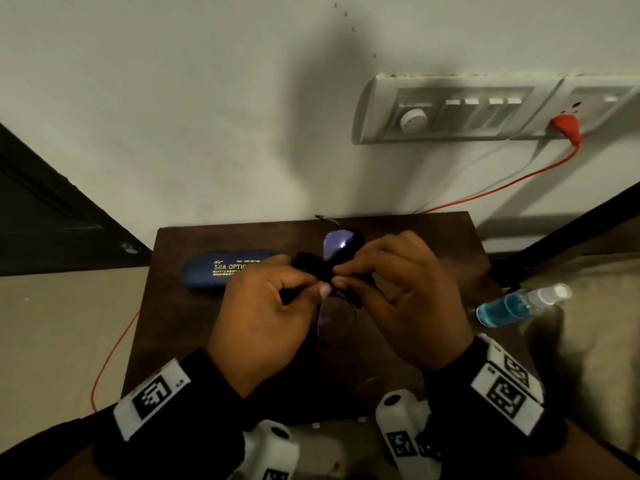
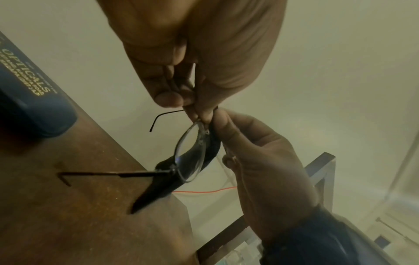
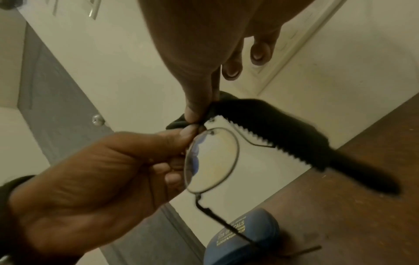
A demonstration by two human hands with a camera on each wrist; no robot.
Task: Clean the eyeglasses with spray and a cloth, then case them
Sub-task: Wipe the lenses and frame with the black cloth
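I hold the glasses [image 1: 334, 306] in the air over the desk [image 1: 242, 327], both hands meeting at the bridge. My left hand [image 1: 263, 317] has its grip narrow, thumb and fingertips pinching the frame at the bridge; in the right wrist view its fingers [image 3: 179, 138] sit against the rim of the near lens. My right hand [image 1: 398, 289] pinches the black cloth [image 3: 294, 136] between thumb and forefinger, right at the bridge, with its other fingers loosely curled. The cloth hangs away from that pinch in a long fold with a zigzag edge, behind the far lens in the left wrist view. Both temples are open; one points toward the case [image 1: 221, 270]. The case is blue with gold lettering, closed, lying on the desk's far left part, partly behind my left hand. The spray bottle [image 1: 519, 304], holding blue liquid, lies on its side just off the desk's right edge, well apart from my hands. An orange cable [image 1: 502, 183] runs from a wall socket down behind the desk.
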